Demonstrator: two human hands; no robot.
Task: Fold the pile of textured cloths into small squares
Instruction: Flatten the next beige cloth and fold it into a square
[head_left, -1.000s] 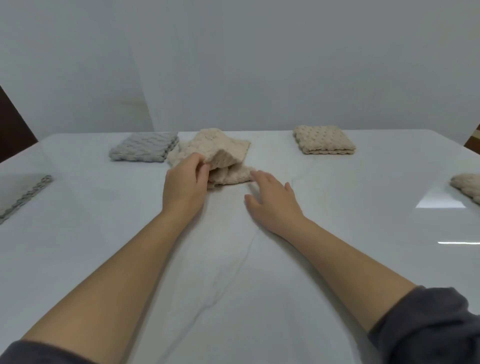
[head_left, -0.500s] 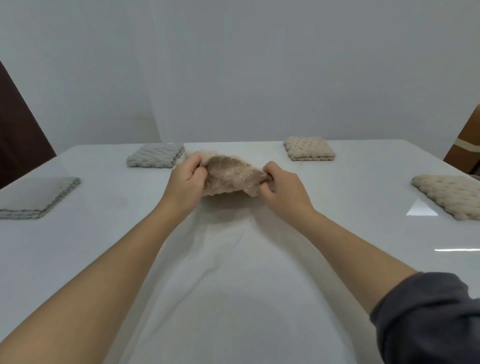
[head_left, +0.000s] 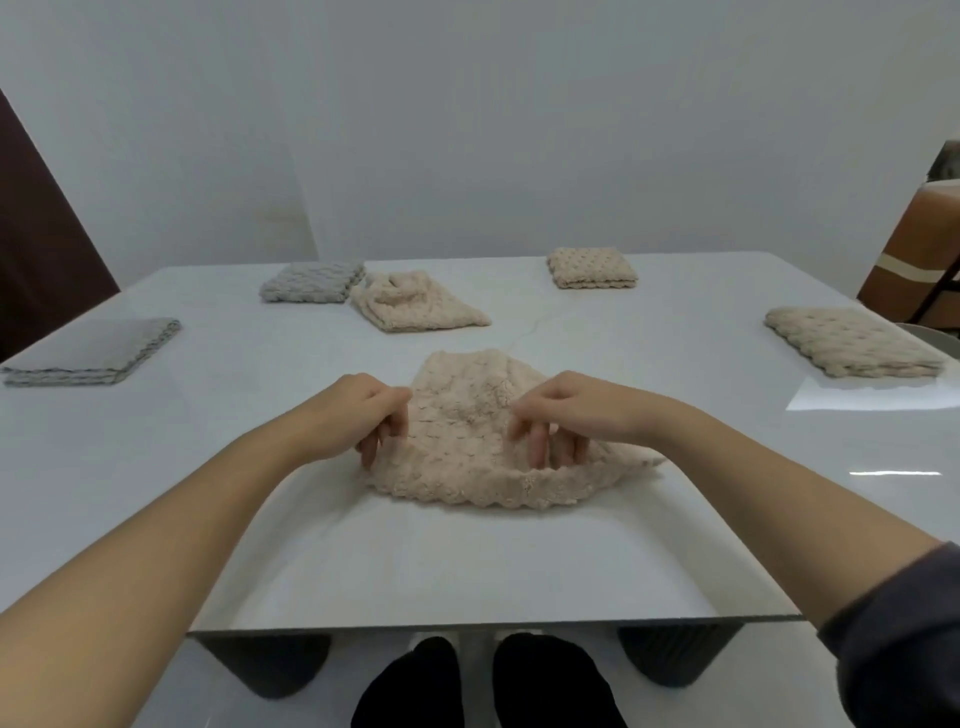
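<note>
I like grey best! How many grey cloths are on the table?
2. The far grey cloth lies folded beside the beige heap; the near grey cloth lies folded at the table's left edge. The heap might hide more.

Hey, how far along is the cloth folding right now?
Done, by the look: four folded cloths, the far grey cloth, the left grey cloth, the far beige cloth and the right beige cloth. In hand: the left hand and right hand grip the unfolded cloth. Left: that one, plus the rumpled pile.
</note>
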